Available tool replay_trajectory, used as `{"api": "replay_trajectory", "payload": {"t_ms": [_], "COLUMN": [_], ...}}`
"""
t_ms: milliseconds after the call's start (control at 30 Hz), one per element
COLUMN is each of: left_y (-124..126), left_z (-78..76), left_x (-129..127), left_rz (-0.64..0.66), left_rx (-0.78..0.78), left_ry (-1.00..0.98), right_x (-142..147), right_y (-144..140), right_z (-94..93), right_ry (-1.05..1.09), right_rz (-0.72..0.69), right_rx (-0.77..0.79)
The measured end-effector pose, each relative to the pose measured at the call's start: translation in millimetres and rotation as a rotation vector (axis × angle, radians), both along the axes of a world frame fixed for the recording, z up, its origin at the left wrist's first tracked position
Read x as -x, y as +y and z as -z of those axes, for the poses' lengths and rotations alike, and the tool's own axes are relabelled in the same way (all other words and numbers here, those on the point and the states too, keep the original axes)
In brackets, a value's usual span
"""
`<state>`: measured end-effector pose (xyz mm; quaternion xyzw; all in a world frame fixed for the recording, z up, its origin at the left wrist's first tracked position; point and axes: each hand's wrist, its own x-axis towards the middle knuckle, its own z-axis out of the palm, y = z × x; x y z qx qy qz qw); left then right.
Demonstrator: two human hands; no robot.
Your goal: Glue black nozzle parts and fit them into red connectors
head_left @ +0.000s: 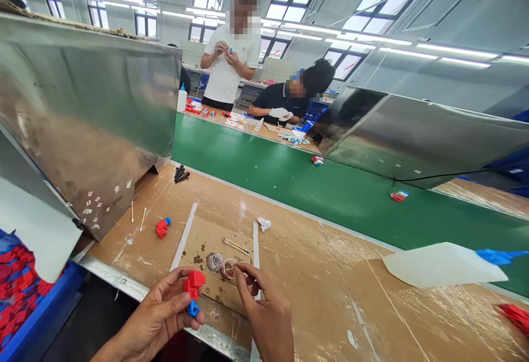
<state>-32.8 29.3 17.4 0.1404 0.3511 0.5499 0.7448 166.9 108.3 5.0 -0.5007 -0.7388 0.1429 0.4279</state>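
Note:
My left hand is closed around a small red and blue plastic toy piece, its blue end pointing down. Thumb and forefinger of my right hand are pinched together at the rim of a small round clear dish. Whatever lies between those fingertips is too small to make out. Touching that dish on its left is a round clear lid or second dish. Both sit on a spotted piece of cardboard. Cotton swabs lie just behind them.
Another red and blue piece and black parts lie left on the table. A white bottle with blue tip lies right. Beyond runs a green conveyor belt; two people work across it. A blue bin holds red pieces.

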Motion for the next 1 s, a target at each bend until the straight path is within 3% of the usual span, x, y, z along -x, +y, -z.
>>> {"api": "replay_trajectory", "payload": {"t_ms": [167, 333, 433, 567, 633, 767, 1000], "left_y": [0.6, -1.9, 0.6, 22.4, 38.7, 65.3, 80.7], "left_z": [0.9, 4.8, 11.4, 16.1, 16.6, 16.0, 13.9], "left_x": [-6.3, -3.6, 10.8, 38.3, 46.9, 49.8, 56.6], "left_rz": [0.007, 0.028, 0.029, -0.081, -0.124, -0.121, -0.243], "left_rx": [0.078, 0.031, -0.148, -0.352, -0.46, -0.58, -0.47], "left_ry": [-0.096, -0.006, 0.359, 1.207, 1.524, 1.767, 2.048], "right_x": [-1.1, -2.2, -2.5, -2.1, -1.1, -0.1, -2.3], "right_y": [-2.1, -0.5, 0.2, -1.1, -2.2, -2.7, 5.5], "right_z": [-0.2, 1.3, 2.2, 1.5, 0.8, 1.2, 7.6], "right_ry": [-0.024, -0.02, -0.017, -0.025, -0.018, -0.018, -0.038], "right_rz": [0.014, 0.014, -0.004, 0.008, 0.017, 0.034, 0.111], "right_rx": [-0.012, -0.001, 0.001, -0.026, -0.022, -0.016, -0.085]}}
